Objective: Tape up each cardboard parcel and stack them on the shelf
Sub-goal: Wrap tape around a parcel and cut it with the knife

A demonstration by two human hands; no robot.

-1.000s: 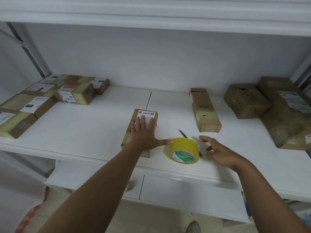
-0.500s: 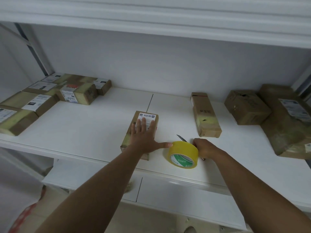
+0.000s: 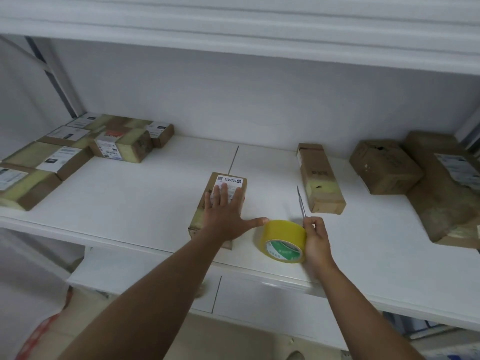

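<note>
Pressing down with straight, spread fingers, the left hand (image 3: 225, 220) lay flat on a small cardboard parcel (image 3: 220, 203) near the front edge of the white shelf (image 3: 135, 209), its thumb stretched out sideways to touch the yellow tape roll (image 3: 284, 240). That roll stood on its edge just right of the parcel, its green-and-white core label facing the camera. The right hand (image 3: 316, 242) sat against the far side of the roll, its fingertips pinching the handle of a thin grey knife (image 3: 300, 201) whose blade pointed away toward the back wall. Just beyond the knife lay a long narrow box (image 3: 320, 178), yellowed tape across its near end. Farther right sat a squat brown carton (image 3: 384, 166), touching a larger, crumpled parcel (image 3: 446, 185) with a white label. At the far left of the shelf a group of taped, labelled parcels (image 3: 78, 149) lay packed close together, one resting on top of others.
</note>
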